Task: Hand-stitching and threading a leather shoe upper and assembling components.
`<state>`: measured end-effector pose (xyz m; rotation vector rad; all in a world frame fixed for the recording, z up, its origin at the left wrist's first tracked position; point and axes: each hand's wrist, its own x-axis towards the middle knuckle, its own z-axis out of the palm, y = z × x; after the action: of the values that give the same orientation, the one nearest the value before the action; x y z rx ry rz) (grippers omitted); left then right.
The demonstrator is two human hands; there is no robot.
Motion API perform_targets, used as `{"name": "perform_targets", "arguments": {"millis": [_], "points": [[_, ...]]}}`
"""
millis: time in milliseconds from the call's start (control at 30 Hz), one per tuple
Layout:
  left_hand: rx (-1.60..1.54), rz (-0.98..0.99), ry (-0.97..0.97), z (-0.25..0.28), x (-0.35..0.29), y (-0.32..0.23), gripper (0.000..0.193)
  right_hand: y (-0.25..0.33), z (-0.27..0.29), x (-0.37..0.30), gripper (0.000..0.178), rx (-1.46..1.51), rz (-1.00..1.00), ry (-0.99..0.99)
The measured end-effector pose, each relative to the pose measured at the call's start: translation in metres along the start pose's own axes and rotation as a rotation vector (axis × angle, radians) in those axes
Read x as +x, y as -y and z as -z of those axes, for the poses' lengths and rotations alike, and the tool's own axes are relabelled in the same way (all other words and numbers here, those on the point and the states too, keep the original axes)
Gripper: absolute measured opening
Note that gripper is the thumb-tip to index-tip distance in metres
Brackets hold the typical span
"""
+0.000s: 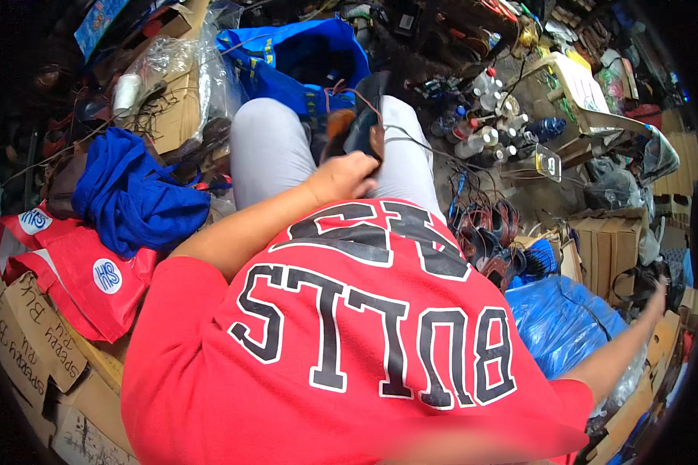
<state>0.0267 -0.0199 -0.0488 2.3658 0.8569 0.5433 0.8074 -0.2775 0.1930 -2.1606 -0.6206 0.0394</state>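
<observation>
Between my knees, my left hand (pixel 347 177) is closed round the end of a dark leather shoe (pixel 362 132) with brown parts. A loose brown cord loops from the shoe's top. The shoe stands tilted over my lap, and my fingers hide its lower end. My right arm stretches far out to the right side, and my right hand (pixel 659 293) is small and smeared there, beside cardboard and dark bags. Its fingers cannot be made out. A blue bag (pixel 298 46) with a gaping top stands just beyond my knees.
Several plastic bottles (pixel 488 132) cluster beyond my right knee, near a pale stool (pixel 574 89). Dark red shoe parts (pixel 485 232) and a blue plastic sheet (pixel 558 310) lie at my right. Left are blue cloth (pixel 132 194), a red bag (pixel 77 267) and cardboard boxes (pixel 31 333).
</observation>
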Motion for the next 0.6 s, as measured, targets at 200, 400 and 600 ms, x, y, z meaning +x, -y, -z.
{"name": "perform_targets", "arguments": {"millis": [200, 400, 600], "points": [[-0.122, -0.022, 0.044, 0.025, -0.002, -0.003, 0.021, 0.03, -0.224, -0.169, 0.056, -0.94, -0.097, 0.956], [0.022, 0.146, -0.376, 0.076, 0.037, 0.014, 0.03, 0.182, -0.345, -0.285, 0.041, -0.767, 0.712, 0.689], [-0.261, 0.324, -0.084, 0.051, 0.062, 0.02, 0.041, 0.292, -0.491, -0.375, 0.067, -0.405, 0.891, 0.888]]}}
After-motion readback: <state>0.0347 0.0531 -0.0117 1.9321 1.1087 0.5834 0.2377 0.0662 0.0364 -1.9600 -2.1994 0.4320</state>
